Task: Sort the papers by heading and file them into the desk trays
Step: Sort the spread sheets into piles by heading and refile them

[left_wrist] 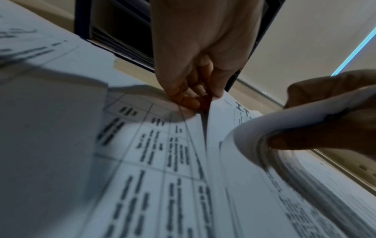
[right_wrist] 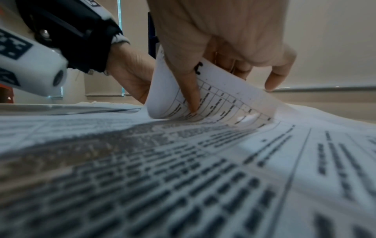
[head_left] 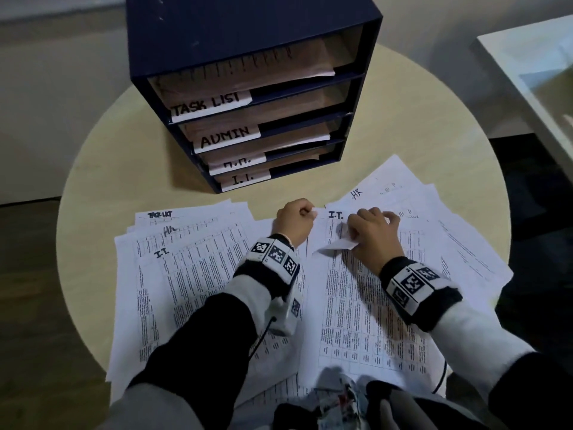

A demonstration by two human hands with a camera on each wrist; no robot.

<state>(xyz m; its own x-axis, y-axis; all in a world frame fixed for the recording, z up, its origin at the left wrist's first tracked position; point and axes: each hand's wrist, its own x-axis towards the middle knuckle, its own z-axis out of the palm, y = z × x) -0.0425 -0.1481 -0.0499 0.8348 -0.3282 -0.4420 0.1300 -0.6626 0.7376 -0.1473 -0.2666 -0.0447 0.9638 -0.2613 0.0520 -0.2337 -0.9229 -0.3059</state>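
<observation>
White printed papers (head_left: pixel 198 274) lie spread over the round table. My left hand (head_left: pixel 310 212) pinches the upper left corner of a sheet headed I.T. (head_left: pixel 336 216); its curled fingers (left_wrist: pixel 189 99) show in the left wrist view. Just right of it, my right hand (head_left: pixel 356 234) holds the curled-back top edge of the sheet (head_left: pixel 335 244) lying on that pile. My thumb (right_wrist: pixel 192 96) presses into the curl (right_wrist: pixel 219 99) with fingers behind it. The dark blue tray unit (head_left: pixel 248 35) stands behind, labelled TASK LIST (head_left: pixel 207 105), ADMIN (head_left: pixel 224 137), then two lower labels.
Sheets headed TASK LIST (head_left: pixel 159 215), HR (head_left: pixel 356 193) and I.T. (head_left: pixel 162 252) lie among the spread. Papers sit in the trays. Bare beige table (head_left: pixel 124 150) shows left of the unit. A white surface (head_left: pixel 533 72) stands at the far right. The left wrist camera (right_wrist: pixel 36 67) sits close by.
</observation>
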